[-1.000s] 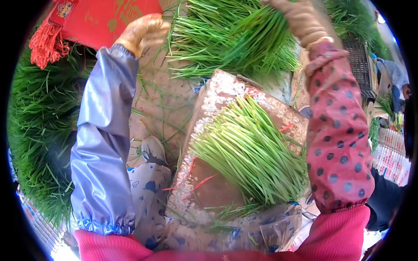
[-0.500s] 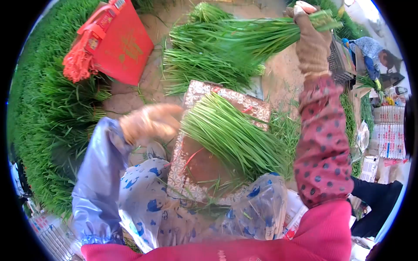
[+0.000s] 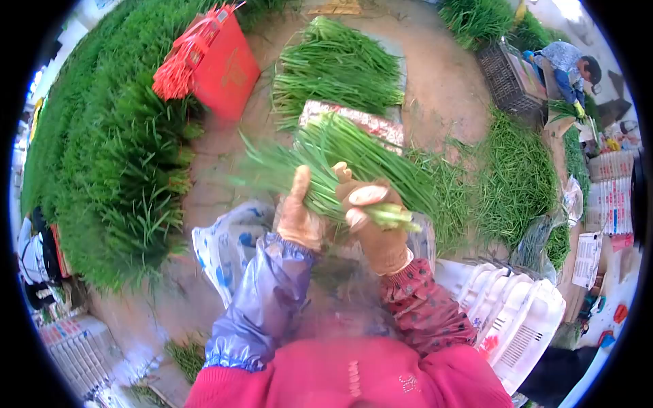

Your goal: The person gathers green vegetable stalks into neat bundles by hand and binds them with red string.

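My gloved right hand (image 3: 377,228) is wrapped round the pale stem end of a small bunch of green stalks (image 3: 323,194), whose leafy tips point to the left and are blurred. Against the near side of that bunch rests my gloved left hand (image 3: 300,214), thumb up; its fingers are mostly hidden behind the stalks. Just beyond both hands a larger pile of stalks (image 3: 381,160) lies on a patterned board (image 3: 360,121), only the far edge of which shows. Farther off, more long green stalks (image 3: 340,68) lie in a heap on the ground.
A red box (image 3: 228,75) with red ties (image 3: 173,73) stands at the left beside dense rows of greens (image 3: 115,156). Loose stalks (image 3: 517,177) cover the ground at right. A black crate (image 3: 510,78), another person (image 3: 564,64) and a white crate (image 3: 517,326) are on the right.
My right hand has brought the bunch from the far right back near my body, over the board. My left hand has moved right to meet it. The view has shifted, showing more ground.
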`<state>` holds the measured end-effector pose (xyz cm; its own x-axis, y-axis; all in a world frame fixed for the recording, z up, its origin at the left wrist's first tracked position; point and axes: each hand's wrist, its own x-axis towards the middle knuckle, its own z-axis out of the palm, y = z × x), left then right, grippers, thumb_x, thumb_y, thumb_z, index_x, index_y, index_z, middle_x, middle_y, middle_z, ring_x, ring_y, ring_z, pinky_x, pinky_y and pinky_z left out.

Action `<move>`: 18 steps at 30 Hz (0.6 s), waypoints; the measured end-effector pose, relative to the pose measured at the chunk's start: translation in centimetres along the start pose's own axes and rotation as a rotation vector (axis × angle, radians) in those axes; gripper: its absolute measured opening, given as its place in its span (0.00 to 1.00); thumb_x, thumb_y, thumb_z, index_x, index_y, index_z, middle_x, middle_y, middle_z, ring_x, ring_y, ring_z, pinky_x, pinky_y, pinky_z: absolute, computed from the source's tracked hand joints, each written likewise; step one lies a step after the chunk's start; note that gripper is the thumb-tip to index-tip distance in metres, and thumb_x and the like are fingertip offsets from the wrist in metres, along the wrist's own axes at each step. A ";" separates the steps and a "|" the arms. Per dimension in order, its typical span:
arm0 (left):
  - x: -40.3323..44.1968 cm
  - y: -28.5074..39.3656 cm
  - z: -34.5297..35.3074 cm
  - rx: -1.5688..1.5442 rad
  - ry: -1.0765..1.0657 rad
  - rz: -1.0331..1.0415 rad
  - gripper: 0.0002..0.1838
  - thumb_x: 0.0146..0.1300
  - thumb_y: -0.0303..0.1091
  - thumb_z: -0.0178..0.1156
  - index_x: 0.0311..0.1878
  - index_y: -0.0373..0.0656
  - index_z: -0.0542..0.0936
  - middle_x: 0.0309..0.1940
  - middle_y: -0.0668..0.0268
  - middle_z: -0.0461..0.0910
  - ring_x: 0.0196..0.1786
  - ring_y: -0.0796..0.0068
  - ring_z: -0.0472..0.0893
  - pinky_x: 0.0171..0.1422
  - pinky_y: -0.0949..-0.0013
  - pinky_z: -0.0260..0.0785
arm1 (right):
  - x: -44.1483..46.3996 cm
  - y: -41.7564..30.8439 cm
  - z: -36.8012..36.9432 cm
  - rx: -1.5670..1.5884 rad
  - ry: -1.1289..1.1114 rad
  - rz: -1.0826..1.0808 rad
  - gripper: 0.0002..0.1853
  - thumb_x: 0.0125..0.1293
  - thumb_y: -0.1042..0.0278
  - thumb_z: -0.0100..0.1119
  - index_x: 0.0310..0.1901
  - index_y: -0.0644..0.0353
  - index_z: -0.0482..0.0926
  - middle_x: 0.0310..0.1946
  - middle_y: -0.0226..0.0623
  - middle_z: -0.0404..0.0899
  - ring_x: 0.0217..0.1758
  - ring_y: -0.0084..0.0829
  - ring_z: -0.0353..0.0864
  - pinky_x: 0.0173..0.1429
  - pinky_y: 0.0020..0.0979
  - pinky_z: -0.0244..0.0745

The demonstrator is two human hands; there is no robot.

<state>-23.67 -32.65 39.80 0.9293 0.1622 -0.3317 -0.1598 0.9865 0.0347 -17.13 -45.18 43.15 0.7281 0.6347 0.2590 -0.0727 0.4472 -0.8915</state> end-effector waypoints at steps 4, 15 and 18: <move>-2.4 0.2 0.1 0.230 0.115 0.283 0.24 0.65 0.33 0.61 0.62 0.36 0.70 0.43 0.59 0.80 0.45 0.64 0.81 0.54 0.58 0.77 | -0.6 -5.5 -1.0 -0.558 -0.468 -0.026 0.24 0.55 0.82 0.63 0.56 0.62 0.77 0.53 0.41 0.79 0.64 0.40 0.72 0.69 0.37 0.63; -1.3 -0.7 3.0 0.993 -0.291 0.487 0.33 0.50 0.25 0.72 0.61 0.37 0.71 0.45 0.60 0.81 0.47 0.71 0.81 0.48 0.67 0.76 | 5.1 -5.6 -1.3 -0.475 -0.352 0.355 0.35 0.51 0.67 0.71 0.61 0.65 0.70 0.46 0.38 0.80 0.49 0.29 0.79 0.56 0.34 0.73; -0.2 0.3 1.5 1.747 -0.052 0.498 0.21 0.47 0.34 0.76 0.45 0.42 0.82 0.41 0.67 0.84 0.44 0.77 0.81 0.50 0.71 0.75 | 6.2 -6.4 0.7 -0.451 -0.322 0.444 0.31 0.50 0.66 0.73 0.57 0.65 0.75 0.40 0.36 0.83 0.45 0.27 0.80 0.52 0.33 0.75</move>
<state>-23.44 -32.33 41.27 0.9229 0.3828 0.0426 0.0672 -0.2689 0.9608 -12.68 -43.67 50.76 0.4526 0.8822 -0.1297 0.0237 -0.1572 -0.9873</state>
